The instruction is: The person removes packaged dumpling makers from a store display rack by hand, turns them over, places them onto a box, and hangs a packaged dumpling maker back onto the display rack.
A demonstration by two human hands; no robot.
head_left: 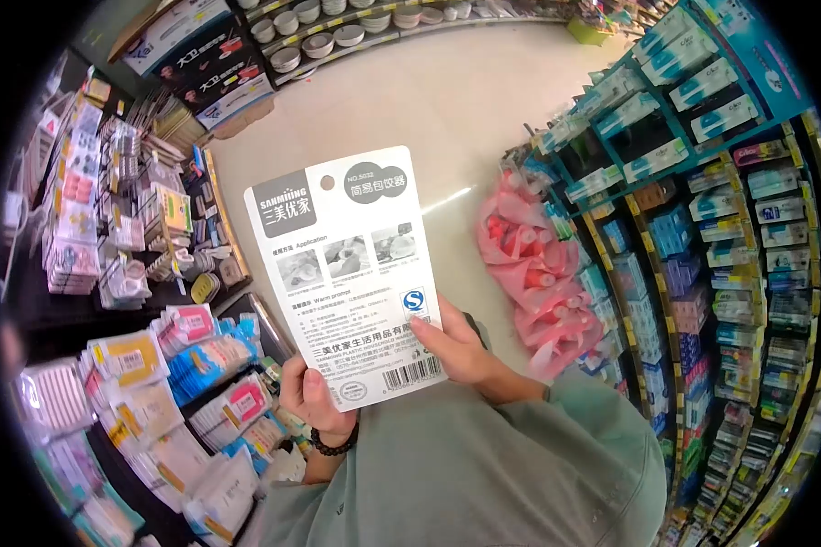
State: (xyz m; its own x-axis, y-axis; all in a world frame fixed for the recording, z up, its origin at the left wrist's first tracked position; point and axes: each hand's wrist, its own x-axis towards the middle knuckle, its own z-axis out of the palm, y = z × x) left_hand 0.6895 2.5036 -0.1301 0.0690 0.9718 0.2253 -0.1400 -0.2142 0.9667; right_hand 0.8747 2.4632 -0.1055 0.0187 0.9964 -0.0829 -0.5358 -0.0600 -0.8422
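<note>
A white cardboard package (356,273) for a dumpling maker is held up in front of me, its printed back facing me. It has a round hanging hole near the top, three small pictures, a blue S mark and a barcode at the bottom. My left hand (315,398) is closed on the lower left corner, thumb on the front, with a dark bead bracelet at the wrist. The lower right edge is gripped by my right hand (465,351), its thumb beside the blue mark. The fingers behind the card are hidden, and so is the package's other side.
Packaged goods fill the left shelves (219,214). On the right stand shelves of boxed items (675,273), with pink plastic bags (533,264) hanging at their near end. Shelved bowls (318,46) line the far side of the pale floor (356,109). Stacked dark boxes (205,68) stand at the upper left.
</note>
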